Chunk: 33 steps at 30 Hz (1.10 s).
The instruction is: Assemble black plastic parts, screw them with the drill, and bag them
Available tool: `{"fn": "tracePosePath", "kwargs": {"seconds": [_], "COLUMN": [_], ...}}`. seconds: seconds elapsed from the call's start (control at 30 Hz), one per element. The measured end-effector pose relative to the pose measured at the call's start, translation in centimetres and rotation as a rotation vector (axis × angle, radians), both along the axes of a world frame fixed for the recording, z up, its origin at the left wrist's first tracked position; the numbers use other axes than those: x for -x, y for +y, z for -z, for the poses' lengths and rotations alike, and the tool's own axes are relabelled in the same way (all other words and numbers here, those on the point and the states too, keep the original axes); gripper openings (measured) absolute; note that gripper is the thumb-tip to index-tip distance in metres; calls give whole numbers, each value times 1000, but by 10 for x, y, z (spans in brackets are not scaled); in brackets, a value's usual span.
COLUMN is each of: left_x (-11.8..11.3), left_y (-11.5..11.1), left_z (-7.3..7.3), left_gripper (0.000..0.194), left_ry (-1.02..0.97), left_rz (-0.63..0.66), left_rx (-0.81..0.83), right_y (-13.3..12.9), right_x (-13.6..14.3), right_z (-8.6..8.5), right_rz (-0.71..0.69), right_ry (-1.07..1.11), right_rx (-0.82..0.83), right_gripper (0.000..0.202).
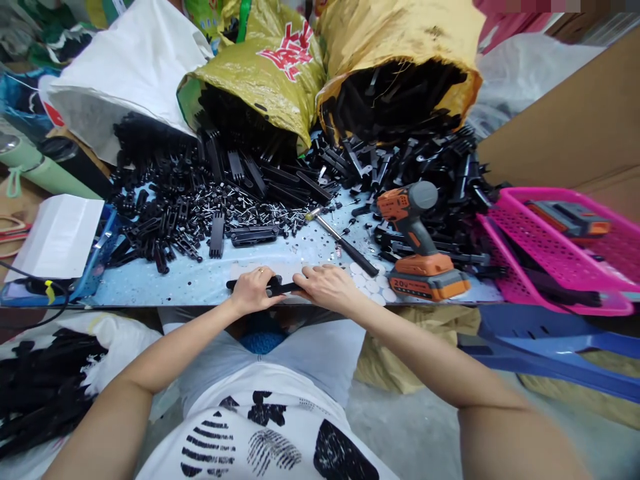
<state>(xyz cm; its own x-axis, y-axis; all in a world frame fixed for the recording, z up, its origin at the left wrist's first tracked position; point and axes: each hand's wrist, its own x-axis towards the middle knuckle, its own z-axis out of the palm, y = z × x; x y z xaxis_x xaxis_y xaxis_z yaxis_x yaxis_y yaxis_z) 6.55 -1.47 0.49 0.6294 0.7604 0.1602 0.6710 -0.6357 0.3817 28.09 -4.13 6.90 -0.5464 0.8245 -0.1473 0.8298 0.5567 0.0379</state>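
Observation:
At the table's front edge, my left hand (pixel 253 291) is closed on a long black plastic part (pixel 286 289). My right hand (pixel 326 287) grips the same part by its right end. Behind my hands lie a hammer (pixel 345 245) with a black handle and, to its right, an orange and grey cordless drill (pixel 417 243) standing on its battery. A black slotted piece (pixel 217 235) and a longer black piece (pixel 254 235) lie just beyond my left hand. Small black parts and metal pins (pixel 220 200) are heaped behind them.
Three open sacks, white (pixel 130 67), olive (pixel 265 73) and yellow (pixel 400 40), spill black parts along the back. A pink basket (pixel 560 267) with a battery (pixel 570 219) stands right. Papers (pixel 57 233) in a blue tray (pixel 93 257) and a green bottle (pixel 43 170) are left.

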Motion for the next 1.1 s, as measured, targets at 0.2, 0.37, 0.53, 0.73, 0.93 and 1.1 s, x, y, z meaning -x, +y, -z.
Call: {"fn": "tracePosePath", "kwargs": {"seconds": [0.2,0.37,0.53,0.73,0.93,1.1], "left_x": [-12,-17,-18,14,54,58], "left_y": [49,149,172,119,46,7], "left_z": [-14,-26,-27,-28,-4,4], "left_gripper": [45,30,24,21,27,22], "left_ry": [29,105,142,-353,-755,-689], "left_rz": [-2,-538,-533,-483,-580,-486], "left_rx": [19,29,88,-26,219,196], "right_y": [8,11,50,117,117,86], "right_x": [-23,-32,-23,10,2,-21], "right_z": [39,56,57,67,71,56], "right_rz": [-43,-7,261,577,590,410], "right_ry": [133,222,329,289,433,762], "right_rx": [-43,-29,-92,-78,-90,-78], "right_gripper": [41,43,33,25,24,22]}}
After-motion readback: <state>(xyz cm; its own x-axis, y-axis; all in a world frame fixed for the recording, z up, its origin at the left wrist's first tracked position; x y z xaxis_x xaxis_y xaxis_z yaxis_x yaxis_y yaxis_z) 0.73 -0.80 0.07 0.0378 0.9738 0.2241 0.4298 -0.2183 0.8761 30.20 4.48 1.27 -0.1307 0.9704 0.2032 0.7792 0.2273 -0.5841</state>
